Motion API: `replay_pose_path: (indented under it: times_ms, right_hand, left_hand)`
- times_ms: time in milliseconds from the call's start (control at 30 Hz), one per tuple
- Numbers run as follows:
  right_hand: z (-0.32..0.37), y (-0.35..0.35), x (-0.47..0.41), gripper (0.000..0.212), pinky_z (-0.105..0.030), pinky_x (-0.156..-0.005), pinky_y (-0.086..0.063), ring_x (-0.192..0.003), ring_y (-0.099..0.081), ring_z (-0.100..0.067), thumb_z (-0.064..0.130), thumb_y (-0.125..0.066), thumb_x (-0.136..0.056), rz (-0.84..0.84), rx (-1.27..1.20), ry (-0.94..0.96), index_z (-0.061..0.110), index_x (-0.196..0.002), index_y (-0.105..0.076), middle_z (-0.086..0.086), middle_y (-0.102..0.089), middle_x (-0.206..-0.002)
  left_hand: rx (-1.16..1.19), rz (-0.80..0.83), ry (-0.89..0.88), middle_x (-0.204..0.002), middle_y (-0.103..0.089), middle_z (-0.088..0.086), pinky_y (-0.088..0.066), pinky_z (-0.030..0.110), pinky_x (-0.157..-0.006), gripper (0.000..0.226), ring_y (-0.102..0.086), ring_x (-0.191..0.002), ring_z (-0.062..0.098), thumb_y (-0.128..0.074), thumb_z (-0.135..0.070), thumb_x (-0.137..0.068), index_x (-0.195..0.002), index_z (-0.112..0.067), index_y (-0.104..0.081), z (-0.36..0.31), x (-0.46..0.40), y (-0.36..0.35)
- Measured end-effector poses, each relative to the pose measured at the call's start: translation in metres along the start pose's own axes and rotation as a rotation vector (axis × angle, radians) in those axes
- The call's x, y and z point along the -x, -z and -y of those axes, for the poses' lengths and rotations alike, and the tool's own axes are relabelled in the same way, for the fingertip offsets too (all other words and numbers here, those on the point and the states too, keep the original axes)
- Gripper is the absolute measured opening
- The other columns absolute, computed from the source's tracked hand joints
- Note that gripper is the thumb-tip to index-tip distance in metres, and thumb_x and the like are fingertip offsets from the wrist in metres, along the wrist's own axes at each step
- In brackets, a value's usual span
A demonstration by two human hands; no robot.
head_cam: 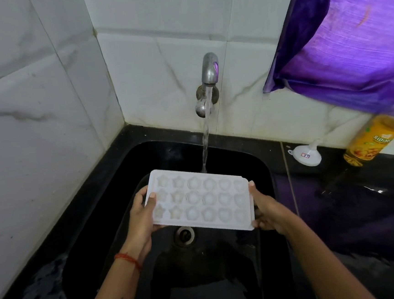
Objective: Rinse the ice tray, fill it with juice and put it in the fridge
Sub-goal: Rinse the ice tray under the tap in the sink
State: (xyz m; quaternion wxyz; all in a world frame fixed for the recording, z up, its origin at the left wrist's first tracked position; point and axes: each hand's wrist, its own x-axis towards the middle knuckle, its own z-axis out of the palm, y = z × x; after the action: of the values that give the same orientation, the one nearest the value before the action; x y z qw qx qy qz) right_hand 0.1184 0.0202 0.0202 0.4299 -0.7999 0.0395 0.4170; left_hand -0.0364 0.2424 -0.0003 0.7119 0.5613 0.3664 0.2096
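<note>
A white ice tray point(199, 199) with star and round moulds hangs level over the black sink point(259, 165). My left hand point(142, 216) grips its left end, thumb on top. My right hand point(267, 211) holds its right end. Water runs from the metal tap point(209, 73) on the tiled wall and falls just behind the tray's far edge. A bottle of orange juice point(371, 140) stands on the counter at the right, partly behind the purple curtain.
A small white funnel point(306, 155) lies on the black counter point(363, 206) right of the sink. A purple curtain point(347, 28) hangs over the counter's back right. White tiled walls close in the left and back. The sink drain point(184, 236) sits below the tray.
</note>
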Motion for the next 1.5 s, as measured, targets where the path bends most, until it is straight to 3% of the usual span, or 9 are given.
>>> replay_pose_path:
  times_ms: [167, 267, 333, 467, 733, 967, 1200, 1433, 1500]
  right_hand:
    - [-0.002, 0.015, -0.006, 0.069, -0.037, -0.066, -0.056, -0.086, -0.066, -0.033, 0.065, -0.031, -0.088, 0.028, -0.595, 0.095, 0.005, -0.1, -0.063, -0.02, -0.065, -0.101]
    - [-0.002, 0.021, -0.002, 0.032, -0.03, -0.07, -0.056, -0.086, -0.065, -0.022, 0.023, -0.046, -0.096, -0.011, -0.83, 0.256, -0.004, -0.105, -0.063, -0.019, -0.064, -0.111]
    - [-0.003, 0.026, 0.0, 0.022, -0.025, -0.068, -0.056, -0.086, -0.067, -0.016, 0.003, -0.047, -0.09, -0.024, -0.788, 0.319, 0.002, -0.103, -0.064, -0.015, -0.065, -0.116]
    - [-0.008, 0.04, 0.002, 0.04, -0.033, -0.075, -0.054, -0.1, -0.066, -0.024, -0.007, -0.048, -0.086, -0.013, -0.734, 0.384, 0.007, -0.124, -0.055, -0.011, -0.065, -0.116]
    - [-0.002, 0.054, -0.001, 0.055, -0.025, -0.06, -0.058, -0.093, -0.068, -0.016, -0.015, -0.055, -0.079, -0.151, -0.631, 0.485, 0.014, -0.126, -0.053, -0.001, -0.068, -0.109]
    - [0.049, 0.022, 0.004, 0.057, -0.042, -0.094, -0.051, -0.107, -0.063, -0.019, -0.01, -0.065, -0.075, -0.123, -0.374, 0.637, 0.016, -0.125, -0.055, -0.008, -0.062, -0.124]
    - [0.096, -0.015, 0.004, 0.071, -0.035, -0.097, -0.048, -0.116, -0.056, -0.019, 0.005, -0.074, -0.073, -0.07, -0.126, 0.704, 0.012, -0.137, -0.043, -0.003, -0.054, -0.131]
    - [0.083, 0.004, -0.017, 0.027, -0.047, -0.091, -0.052, -0.099, -0.067, -0.025, 0.008, -0.07, -0.078, -0.08, -0.057, 0.624, 0.008, -0.105, -0.066, -0.013, -0.07, -0.107]
    - [0.069, 0.016, -0.024, 0.016, -0.04, -0.083, -0.057, -0.09, -0.07, -0.022, 0.004, -0.066, -0.081, -0.046, -0.086, 0.578, 0.014, -0.091, -0.071, -0.013, -0.072, -0.1]
  left_hand:
    - [-0.039, 0.116, -0.068, -0.119, -0.059, -0.011, -0.049, 0.026, -0.082, 0.03, -0.062, -0.099, 0.002, -0.034, -0.052, -0.094, -0.117, -0.044, -0.052, -0.016, 0.001, -0.018]
    - [0.093, 0.209, 0.095, -0.129, -0.046, -0.011, -0.041, 0.043, -0.102, 0.057, -0.048, -0.12, 0.016, -0.02, -0.067, -0.087, -0.135, -0.044, -0.039, -0.02, -0.003, -0.025]
    - [0.282, 0.255, 0.197, -0.129, -0.053, -0.001, -0.047, 0.047, -0.094, 0.06, -0.054, -0.118, 0.027, -0.024, -0.065, -0.089, -0.135, -0.033, -0.043, -0.021, -0.005, -0.029]
    - [0.285, 0.167, 0.212, -0.098, -0.071, 0.005, -0.053, 0.032, -0.067, 0.029, -0.068, -0.089, 0.018, -0.041, -0.035, -0.098, -0.099, -0.016, -0.063, -0.023, -0.005, -0.041]
    - [-0.007, 0.133, 0.171, -0.092, -0.067, 0.004, -0.051, 0.029, -0.065, 0.026, -0.063, -0.084, 0.018, -0.038, -0.009, -0.097, -0.093, -0.016, -0.063, -0.023, -0.018, -0.063]
    - [-0.038, 0.006, 0.323, -0.081, -0.063, 0.002, -0.05, 0.019, -0.044, 0.013, -0.06, -0.071, 0.013, -0.047, -0.016, -0.095, -0.094, -0.012, -0.059, -0.01, -0.031, -0.034]
    - [-0.016, -0.074, 0.416, -0.101, -0.061, 0.011, -0.05, 0.034, -0.062, 0.021, -0.058, -0.077, 0.02, -0.049, -0.02, -0.096, -0.11, -0.005, -0.055, 0.006, -0.038, -0.009]
    - [0.04, -0.114, 0.265, -0.077, -0.063, 0.008, -0.05, 0.02, -0.038, 0.006, -0.066, -0.047, 0.011, -0.058, -0.009, -0.09, -0.087, -0.005, -0.061, -0.017, -0.039, 0.0]
    - [0.029, -0.068, 0.206, -0.081, -0.067, 0.008, -0.051, 0.02, -0.042, 0.007, -0.068, -0.056, 0.012, -0.061, -0.008, -0.088, -0.094, -0.005, -0.063, -0.03, -0.037, -0.008]
